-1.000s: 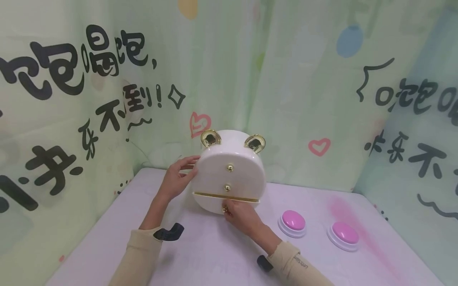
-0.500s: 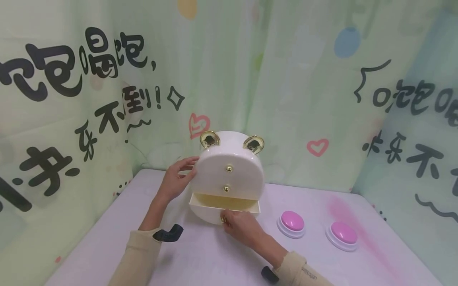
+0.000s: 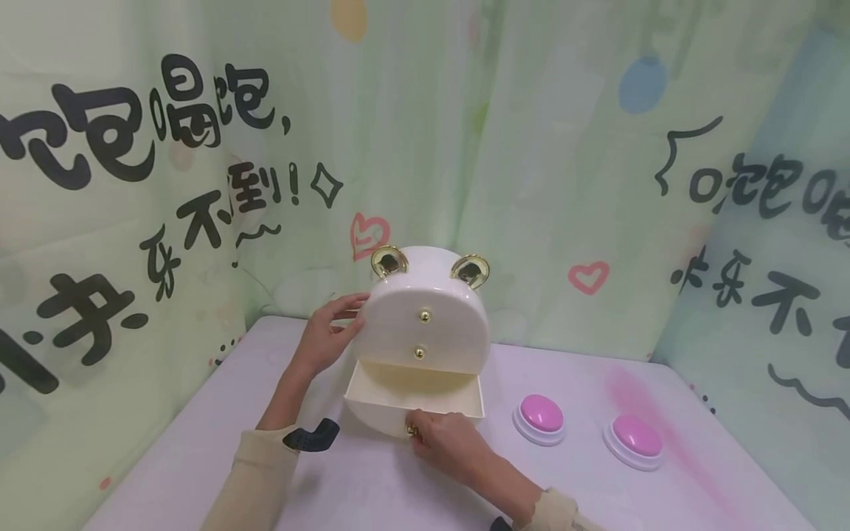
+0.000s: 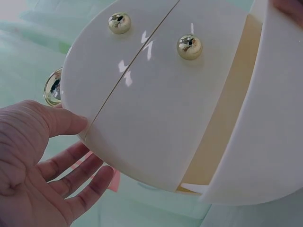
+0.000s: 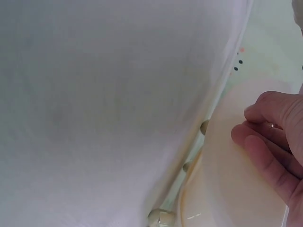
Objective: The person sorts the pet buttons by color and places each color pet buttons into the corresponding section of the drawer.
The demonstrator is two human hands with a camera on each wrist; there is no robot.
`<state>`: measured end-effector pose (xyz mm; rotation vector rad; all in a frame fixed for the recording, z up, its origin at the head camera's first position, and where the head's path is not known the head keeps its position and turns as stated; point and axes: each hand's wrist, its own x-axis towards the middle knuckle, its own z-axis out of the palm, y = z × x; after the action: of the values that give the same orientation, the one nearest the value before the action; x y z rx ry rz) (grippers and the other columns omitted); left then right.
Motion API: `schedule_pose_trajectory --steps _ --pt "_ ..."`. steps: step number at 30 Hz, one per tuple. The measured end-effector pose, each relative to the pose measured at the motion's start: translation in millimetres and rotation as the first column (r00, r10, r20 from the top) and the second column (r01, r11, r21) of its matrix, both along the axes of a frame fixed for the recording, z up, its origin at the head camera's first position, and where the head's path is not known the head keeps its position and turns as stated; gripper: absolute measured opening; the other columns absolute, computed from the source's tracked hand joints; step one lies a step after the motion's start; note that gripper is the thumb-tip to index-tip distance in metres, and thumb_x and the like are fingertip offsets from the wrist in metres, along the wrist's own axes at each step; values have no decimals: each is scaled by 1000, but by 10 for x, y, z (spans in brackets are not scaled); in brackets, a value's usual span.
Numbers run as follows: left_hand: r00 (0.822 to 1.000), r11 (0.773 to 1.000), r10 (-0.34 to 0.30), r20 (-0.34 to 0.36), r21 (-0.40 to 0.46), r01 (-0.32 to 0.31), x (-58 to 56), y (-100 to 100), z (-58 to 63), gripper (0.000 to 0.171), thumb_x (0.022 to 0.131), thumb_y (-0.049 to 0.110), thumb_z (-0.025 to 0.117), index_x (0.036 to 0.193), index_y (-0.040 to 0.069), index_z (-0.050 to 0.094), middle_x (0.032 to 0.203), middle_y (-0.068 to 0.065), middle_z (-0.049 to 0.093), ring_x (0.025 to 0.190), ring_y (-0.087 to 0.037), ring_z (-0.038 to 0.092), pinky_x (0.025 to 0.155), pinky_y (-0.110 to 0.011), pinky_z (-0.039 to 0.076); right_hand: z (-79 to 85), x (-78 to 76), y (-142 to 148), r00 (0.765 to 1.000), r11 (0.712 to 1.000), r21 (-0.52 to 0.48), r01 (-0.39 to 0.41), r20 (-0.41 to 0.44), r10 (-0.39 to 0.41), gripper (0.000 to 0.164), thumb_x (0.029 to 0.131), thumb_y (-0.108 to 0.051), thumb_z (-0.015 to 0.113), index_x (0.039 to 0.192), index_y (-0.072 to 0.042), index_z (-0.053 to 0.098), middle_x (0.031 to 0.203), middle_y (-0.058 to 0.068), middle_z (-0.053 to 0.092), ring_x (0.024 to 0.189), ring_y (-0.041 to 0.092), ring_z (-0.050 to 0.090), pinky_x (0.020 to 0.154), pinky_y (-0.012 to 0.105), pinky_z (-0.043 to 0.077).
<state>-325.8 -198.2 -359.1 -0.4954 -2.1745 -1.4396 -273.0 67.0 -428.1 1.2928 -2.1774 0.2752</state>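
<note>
A white round drawer box [image 3: 392,332] with gold rings on top stands on the table in the head view. Its bottom drawer [image 3: 375,419] is pulled out, and the part of the inside that shows holds nothing. My right hand [image 3: 454,446] pinches the gold knob [image 3: 411,428] on this drawer. Against the box's left side rests my left hand [image 3: 324,335]; in the left wrist view its thumb touches the front edge while the other fingers [image 4: 92,184] are extended and spread. The upper knob [image 4: 120,22] and middle knob [image 4: 189,47] are on closed drawer fronts.
Two pink push buttons on white bases, a nearer-left one [image 3: 541,413] and a right one [image 3: 637,435], sit to the right of the box. A pale curtain [image 3: 531,184] with hearts and black lettering hangs behind the table [image 3: 372,487].
The bottom drawer has slid out toward me from a narrow gap, with my right hand drawing its knob along. My left hand has stayed at the box's side.
</note>
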Motion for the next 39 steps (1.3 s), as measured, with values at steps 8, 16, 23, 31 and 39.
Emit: schedule_pose_trajectory --steps 8,16,23,31,39 --pt "1000 1000 5 -2 -11 -5 4 -1 -6 40 99 11 67 139 6 62 132 -21 65 119 -38 64 89 -55 56 -8 126 6 1000 1000 -22 -20 -24 20 30 70 -4 83 83 -15 59 70 -12 63 54 2 46 49 16 42" --pt "1000 1000 3 6 1 -3 0 -9 -9 40 99 11 68 139 7 63 132 -20 65 120 -37 64 90 -55 56 -24 196 -3 998 999 -23 -41 -47 40 30 68 -4 83 82 -15 59 69 -13 64 53 2 47 49 15 42" --pt "1000 1000 0 12 12 0 9 -2 -5 40 99 12 68 139 7 63 131 -19 66 120 -37 63 91 -55 55 -18 245 -23 998 999 -31 -24 -64 22 31 67 -4 83 81 -16 57 65 -13 61 51 2 43 47 17 40" --pt "1000 1000 5 19 7 -5 3 10 -23 40 99 13 68 139 7 62 131 -19 66 121 -37 63 92 -56 55 130 353 15 926 994 -102 42 377 0 25 81 -9 81 97 -16 63 71 -11 70 62 -6 57 58 12 44" --pt "1000 1000 7 6 6 -7 -7 -4 -20 40 100 14 67 139 7 62 132 -19 66 120 -36 63 90 -55 55 328 332 79 772 906 -419 54 593 228 18 92 -14 77 104 -8 66 71 -1 74 61 -1 63 57 21 54"
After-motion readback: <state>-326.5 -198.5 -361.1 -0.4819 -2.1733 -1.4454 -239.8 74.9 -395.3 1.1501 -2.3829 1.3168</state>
